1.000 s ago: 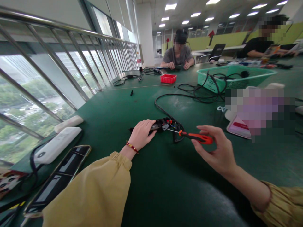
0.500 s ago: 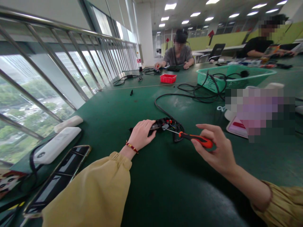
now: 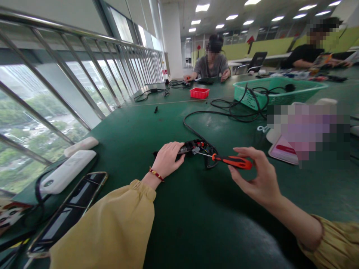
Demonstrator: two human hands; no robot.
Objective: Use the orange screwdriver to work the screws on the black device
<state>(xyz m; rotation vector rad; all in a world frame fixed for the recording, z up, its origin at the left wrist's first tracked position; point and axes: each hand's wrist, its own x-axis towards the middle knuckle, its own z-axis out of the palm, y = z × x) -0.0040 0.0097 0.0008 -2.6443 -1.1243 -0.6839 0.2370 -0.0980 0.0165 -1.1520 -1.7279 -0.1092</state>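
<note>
On a smooth dark green surface (image 3: 182, 224), at the centre of the clock, a bare left hand (image 3: 167, 155) grips an opened black plastic device (image 3: 183, 149) from its nine o'clock side, fingers wrapped over the body, while a bare right hand (image 3: 259, 179), at four o'clock, holds an orange-and-black screwdriver (image 3: 231, 160) by the handle between thumb and curled fingers; how firmly cannot be told. The thin metal shaft points toward ten o'clock, its tip at a small grey part (image 3: 195, 150) near fine coloured wires (image 3: 206, 149) in the device's exposed end. Whether the tip is seated is too small to make out. Good work here likely rests on the left hand pinning the device against any roll. The screwdriver probably wants a light push straight along its shaft, turned by the fingertips rather than the wrist and aimed clear of the wires, which a slip could nick. A thick black cable (image 3: 207, 111) arcs from near the device toward a mint-green perforated plastic basket (image 3: 304, 98) at two o'clock; its slack is best left alone, since a tug could shift the piece.
</note>
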